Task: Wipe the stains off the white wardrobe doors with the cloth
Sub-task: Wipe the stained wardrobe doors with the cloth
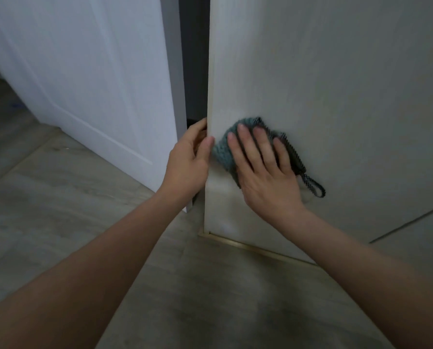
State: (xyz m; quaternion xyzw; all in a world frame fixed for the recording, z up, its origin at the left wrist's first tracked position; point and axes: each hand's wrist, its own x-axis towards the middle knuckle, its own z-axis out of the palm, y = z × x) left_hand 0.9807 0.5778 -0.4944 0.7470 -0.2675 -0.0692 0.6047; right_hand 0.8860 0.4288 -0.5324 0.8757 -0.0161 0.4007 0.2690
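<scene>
The right hand (265, 170), fingers spread flat, presses a grey-blue knitted cloth (225, 152) with a dark hanging loop against the lower part of the white wardrobe door (336, 84). The left hand (187, 162) grips that door's edge, thumb in front. Grey wood-look floor (59, 210) lies below.

Two hands show: the left hand (187, 162) and the right hand (263, 170), each on a bare forearm, so two forearms. One cloth (225, 154) is in view, grey-blue, with one hanging loop (315, 188). Two white doors appear: the wardrobe door (336, 84) on the right and another door (97, 71) on the left. One dark gap (195, 59) runs between them. One metal strip (248, 246) lies on one floor (59, 222).
</scene>
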